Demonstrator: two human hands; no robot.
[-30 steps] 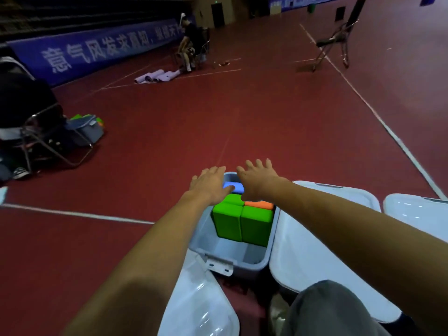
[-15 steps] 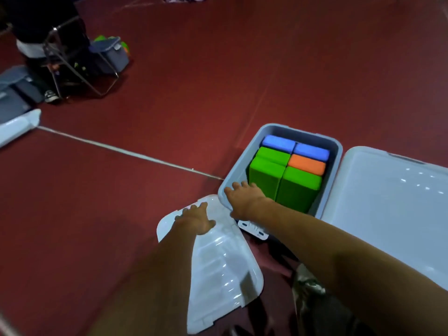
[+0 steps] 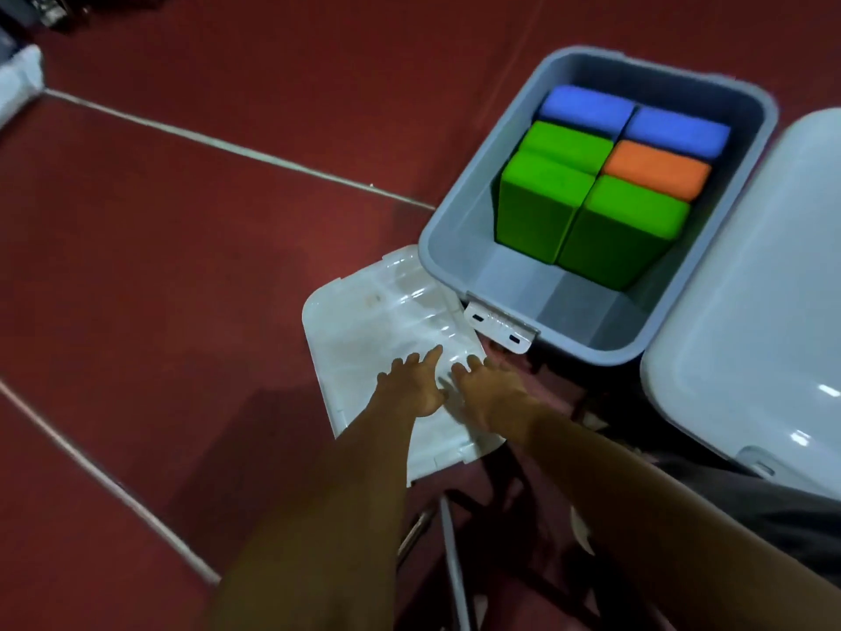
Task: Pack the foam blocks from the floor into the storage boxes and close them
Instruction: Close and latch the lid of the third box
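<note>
The left hand (image 3: 409, 387) and right hand (image 3: 493, 396) are lying released, fingers spread, on the clear lid (image 3: 377, 311). Foam blocks (image 3: 541, 198) are standing in the open grey box (image 3: 439, 239) just beside it.

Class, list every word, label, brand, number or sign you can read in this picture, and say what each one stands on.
None: no readable text shows in this view.
The clear lid, the grey storage box, its latch, the foam blocks and the white lid at right show no print.
The white floor lines are plain stripes, not signs.
</note>
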